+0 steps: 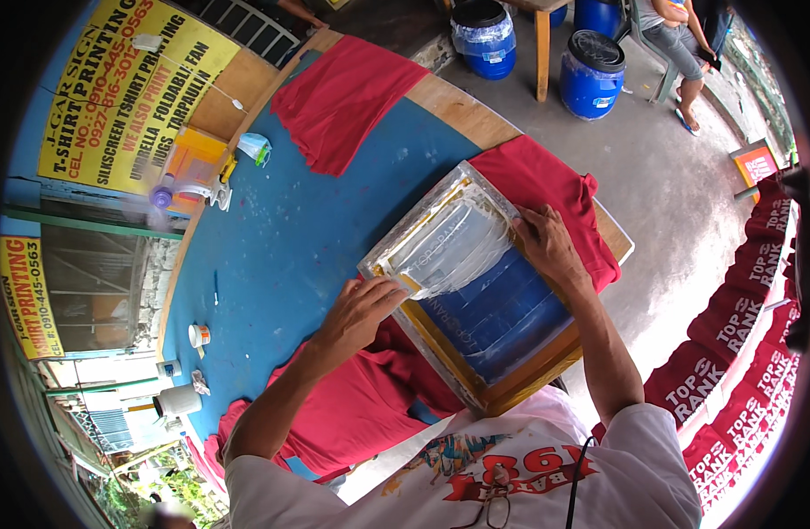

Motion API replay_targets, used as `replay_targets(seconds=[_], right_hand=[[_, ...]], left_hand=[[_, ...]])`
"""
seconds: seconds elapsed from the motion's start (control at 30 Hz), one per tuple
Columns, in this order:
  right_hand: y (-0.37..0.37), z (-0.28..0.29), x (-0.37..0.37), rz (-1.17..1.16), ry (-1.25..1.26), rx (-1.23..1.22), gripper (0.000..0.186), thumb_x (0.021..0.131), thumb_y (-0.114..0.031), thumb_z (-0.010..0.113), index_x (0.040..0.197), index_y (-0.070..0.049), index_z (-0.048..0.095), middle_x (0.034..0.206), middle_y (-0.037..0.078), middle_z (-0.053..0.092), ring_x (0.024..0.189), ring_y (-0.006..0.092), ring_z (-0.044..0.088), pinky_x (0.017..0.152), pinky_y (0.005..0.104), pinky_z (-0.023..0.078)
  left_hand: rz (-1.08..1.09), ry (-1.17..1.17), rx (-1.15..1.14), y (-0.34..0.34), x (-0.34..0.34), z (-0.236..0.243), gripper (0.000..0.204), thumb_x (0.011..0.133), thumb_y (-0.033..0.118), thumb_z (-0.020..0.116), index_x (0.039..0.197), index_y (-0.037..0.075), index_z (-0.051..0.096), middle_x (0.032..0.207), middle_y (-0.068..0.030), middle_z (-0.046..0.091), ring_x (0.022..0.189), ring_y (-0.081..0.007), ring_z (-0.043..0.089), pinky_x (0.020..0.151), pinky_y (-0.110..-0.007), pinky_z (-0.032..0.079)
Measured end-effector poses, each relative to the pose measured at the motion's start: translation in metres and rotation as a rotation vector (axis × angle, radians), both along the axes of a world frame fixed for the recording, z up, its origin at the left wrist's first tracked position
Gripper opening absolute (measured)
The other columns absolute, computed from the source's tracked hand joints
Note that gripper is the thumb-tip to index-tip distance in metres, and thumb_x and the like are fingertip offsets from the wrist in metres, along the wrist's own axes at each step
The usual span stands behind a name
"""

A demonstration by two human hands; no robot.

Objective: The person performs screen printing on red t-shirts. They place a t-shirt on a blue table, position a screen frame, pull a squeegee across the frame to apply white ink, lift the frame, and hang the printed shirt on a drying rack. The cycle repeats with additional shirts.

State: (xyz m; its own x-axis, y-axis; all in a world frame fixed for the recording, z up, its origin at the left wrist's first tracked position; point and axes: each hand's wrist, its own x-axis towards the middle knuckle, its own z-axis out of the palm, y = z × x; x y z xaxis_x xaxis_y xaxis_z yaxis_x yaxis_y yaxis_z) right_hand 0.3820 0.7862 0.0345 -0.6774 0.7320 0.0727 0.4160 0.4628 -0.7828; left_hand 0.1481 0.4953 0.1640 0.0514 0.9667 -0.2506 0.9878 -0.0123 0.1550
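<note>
A screen printing frame (519,304), with a worn wooden rim, is tilted over the table in front of me. White ink (449,247) is smeared across the far half of its mesh, while blue shows on the nearer half. My left hand (361,310) is closed on the left rim, fingers at the inked end. My right hand (550,240) grips the right rim, its fingers bent over the edge. Red cloth (537,176) lies beyond and right of the frame, and more red cloth (343,397) is spread beneath my left forearm.
The blue-topped table (281,229) curves away left. Another red cloth (343,97) lies at its far end, near a face mask (256,148). A small fan (175,189) and a white tub (198,335) stand leftward. Blue drums (592,78) are on the floor; printed red cloths (731,326) hang right.
</note>
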Motion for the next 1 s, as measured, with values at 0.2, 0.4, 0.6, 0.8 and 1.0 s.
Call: replay_targets(seconds=[0.2,0.4,0.6,0.8,1.0], right_hand=[[0.002,0.004,0.002,0.037,0.002,-0.036,0.04,0.107,-0.031,0.065,0.132,-0.001,0.074,0.111,0.028,0.071,0.114,0.0412,0.064,0.106,0.0473,0.047],[0.0,-0.004,0.0,0.001,0.068,0.065,0.038,0.104,-0.025,0.068,0.134,-0.002,0.074,0.099,0.02,0.065,0.099,0.0346,0.06,0.096,0.0451,0.047],[0.003,-0.004,0.001,0.051,0.064,0.027,0.037,0.104,-0.024,0.068,0.133,-0.002,0.074,0.098,0.02,0.066,0.099,0.0347,0.06,0.096,0.0453,0.047],[0.0,0.003,0.001,0.027,0.058,0.045,0.036,0.106,-0.024,0.065,0.132,-0.001,0.074,0.102,0.023,0.068,0.102,0.0358,0.061,0.099,0.0464,0.046],[-0.001,0.015,0.0,0.024,0.007,0.038,0.034,0.106,-0.025,0.064,0.127,-0.001,0.074,0.108,0.026,0.072,0.106,0.0408,0.062,0.101,0.0496,0.047]], left_hand=[[0.048,-0.101,0.283,0.068,0.002,-0.015,0.058,0.082,-0.013,0.064,0.137,0.006,0.069,0.144,-0.0088,0.065,0.141,-0.0245,0.056,0.108,-0.043,0.043],[-0.08,-0.029,0.296,0.138,0.015,-0.043,0.059,0.084,-0.01,0.063,0.142,0.004,0.064,0.148,-0.0096,0.061,0.143,-0.0245,0.053,0.113,-0.044,0.041],[-0.037,-0.029,0.296,0.091,0.012,-0.045,0.058,0.086,-0.012,0.061,0.142,0.006,0.064,0.146,-0.0092,0.061,0.142,-0.0255,0.053,0.11,-0.045,0.042],[0.085,0.021,0.186,0.009,0.005,-0.031,0.064,0.082,-0.015,0.063,0.141,0.009,0.065,0.145,-0.0085,0.062,0.139,-0.0252,0.055,0.104,-0.043,0.044],[0.254,-0.027,0.176,-0.027,0.008,-0.023,0.064,0.085,-0.012,0.064,0.146,0.008,0.065,0.148,-0.0095,0.063,0.138,-0.0285,0.057,0.106,-0.044,0.044]])
